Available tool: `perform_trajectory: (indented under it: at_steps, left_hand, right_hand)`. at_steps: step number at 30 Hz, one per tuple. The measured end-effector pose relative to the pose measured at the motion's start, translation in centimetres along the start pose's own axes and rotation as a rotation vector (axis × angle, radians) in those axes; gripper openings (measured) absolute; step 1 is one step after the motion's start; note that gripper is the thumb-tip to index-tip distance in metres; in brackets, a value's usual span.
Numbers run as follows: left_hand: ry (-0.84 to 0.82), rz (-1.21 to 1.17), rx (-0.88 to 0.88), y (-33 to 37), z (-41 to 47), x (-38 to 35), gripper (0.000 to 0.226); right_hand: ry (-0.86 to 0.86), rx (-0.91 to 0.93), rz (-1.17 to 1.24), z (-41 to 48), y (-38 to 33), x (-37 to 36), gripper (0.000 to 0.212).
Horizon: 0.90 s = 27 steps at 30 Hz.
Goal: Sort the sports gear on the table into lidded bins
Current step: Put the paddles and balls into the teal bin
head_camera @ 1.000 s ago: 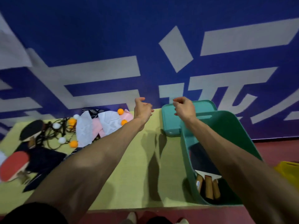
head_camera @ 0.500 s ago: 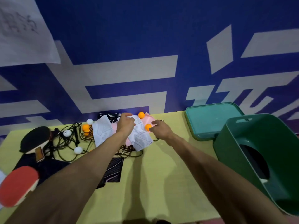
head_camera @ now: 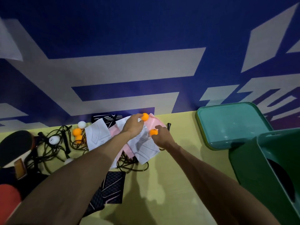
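left hand (head_camera: 132,125) pinches orange ball (head_camera: 145,116) at fingertips (head_camera: 140,121)

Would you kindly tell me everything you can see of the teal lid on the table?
The teal lid is a rounded-corner rectangle of smooth, slightly glossy plastic, with a raised rim framing a flat, sunken panel. It lies flat, on no bin, on the yellow-green table, at the far right by the wall. The dark green bin in front hides its near right corner; whether they touch cannot be told.
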<state>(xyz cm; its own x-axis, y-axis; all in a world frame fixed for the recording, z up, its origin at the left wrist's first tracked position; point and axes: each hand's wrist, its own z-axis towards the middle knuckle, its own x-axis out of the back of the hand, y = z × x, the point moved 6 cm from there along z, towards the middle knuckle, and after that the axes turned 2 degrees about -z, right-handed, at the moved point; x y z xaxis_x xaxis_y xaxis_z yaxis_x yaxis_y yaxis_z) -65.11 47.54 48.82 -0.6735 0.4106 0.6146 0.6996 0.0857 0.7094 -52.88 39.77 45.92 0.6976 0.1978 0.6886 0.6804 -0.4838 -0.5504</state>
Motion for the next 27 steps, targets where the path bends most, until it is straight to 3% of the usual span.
perform_trajectory:
  at_steps: [3, 7, 14, 22, 27]
  left_hand:
    - [-0.107, 0.155, -0.112, -0.7, 2.7, -1.8, 0.048]
    - [-0.217, 0.354, -0.186, -2.0, 6.3, -4.2, 0.056]
    - [-0.170, 0.598, -0.233, -2.5, 8.1, -5.9, 0.054]
    - [-0.111, 0.497, -0.094, -1.6, 7.5, -5.1, 0.043]
    - [-0.111, 0.556, -0.146, -1.8, 7.3, -5.2, 0.041]
  right_hand:
    - [-0.003, 0.055, -0.099, 2.3, -0.2, -0.9, 0.054]
    - [-0.045, 0.091, -0.201, 5.2, 0.7, -2.7, 0.043]
    - [-0.037, 0.056, -0.223, 5.4, 2.8, -4.3, 0.036]
    - [-0.042, -0.056, 0.042, 2.5, 2.9, -1.3, 0.031]
    - [-0.003, -0.014, 0.090, 0.2, 2.8, 0.2, 0.036]
